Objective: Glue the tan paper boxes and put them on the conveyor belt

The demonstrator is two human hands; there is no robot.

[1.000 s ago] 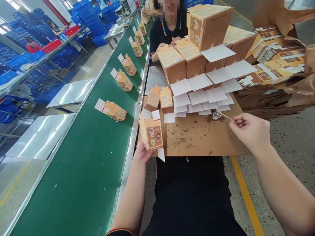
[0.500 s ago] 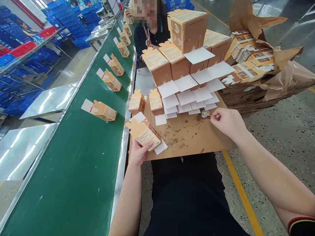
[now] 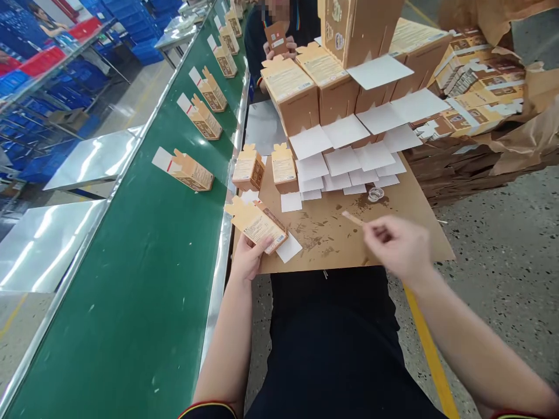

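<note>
The carton (image 3: 261,224) lies tilted in your left hand (image 3: 247,256), above the surface's near left corner. That grip closes round its near end, thumb along the printed face; the fingers beneath are hidden. Held so, its white flap (image 3: 289,247) juts out free towards your other side, probably to keep it within easy reach. Your right grip pinches a thin stick (image 3: 353,219), its pale tip pointing at the carton and touching nothing. Your right hand (image 3: 398,247) is slightly blurred. The small clear dish (image 3: 375,194) sits just beyond it, likely placed there for a short reach.

Past these, the piled cartons (image 3: 301,105) turn their flaps your way, presumably for ready access. The brown surface (image 3: 336,256) is spotted with dark stains. On your left, a green belt (image 3: 170,297) bears a row of cartons; across from you sits a co-worker (image 3: 257,46), and blue crates (image 3: 142,26) fill the room behind.
</note>
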